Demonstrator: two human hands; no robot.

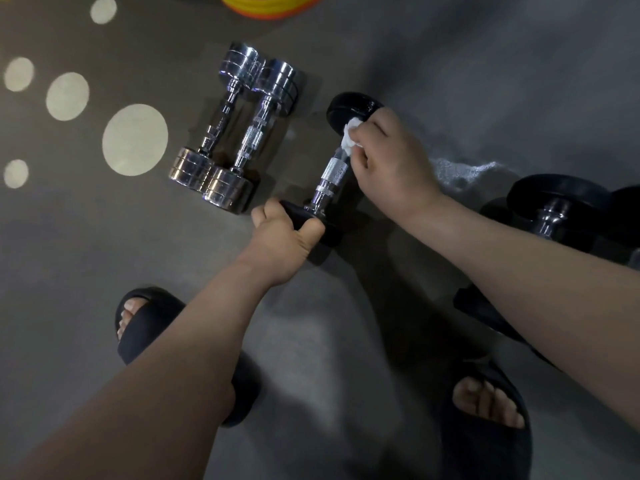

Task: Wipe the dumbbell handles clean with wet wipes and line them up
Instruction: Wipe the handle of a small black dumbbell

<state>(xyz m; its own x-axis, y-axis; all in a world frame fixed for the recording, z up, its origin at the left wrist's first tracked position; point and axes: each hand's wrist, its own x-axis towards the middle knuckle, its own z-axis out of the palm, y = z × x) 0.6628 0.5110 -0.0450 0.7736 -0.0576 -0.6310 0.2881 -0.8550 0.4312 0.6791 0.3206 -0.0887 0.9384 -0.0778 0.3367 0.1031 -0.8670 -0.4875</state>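
Your left hand (284, 237) grips the near end of the black dumbbell (349, 105). Your fingers curl over the top of that black end, and your thumb presses on its side.

The dumbbell lies on the grey floor (485, 64) near the middle of your view. It points from about 7 o'clock up to 1 o'clock.

Your right hand (391, 161) pinches a small white wet wipe (349, 136) between the thumb and the curled fingers. The wipe is bunched up. It touches the far part of the metal handle (332, 174), right by the far black end. The rough middle of the handle is bare.

At 10 o'clock from this dumbbell lie two shiny silver dumbbells (254, 136). They lie side by side and touch each other. They point the same way as the black one.

A second black dumbbell (557, 202) lies at 3 o'clock, past your right arm.

Your feet in black slippers (149, 341) show at 6 o'clock. Round pale spots (135, 140) dot the floor at 9 o'clock. A yellow and orange thing (270, 5) peeks in at 12 o'clock.
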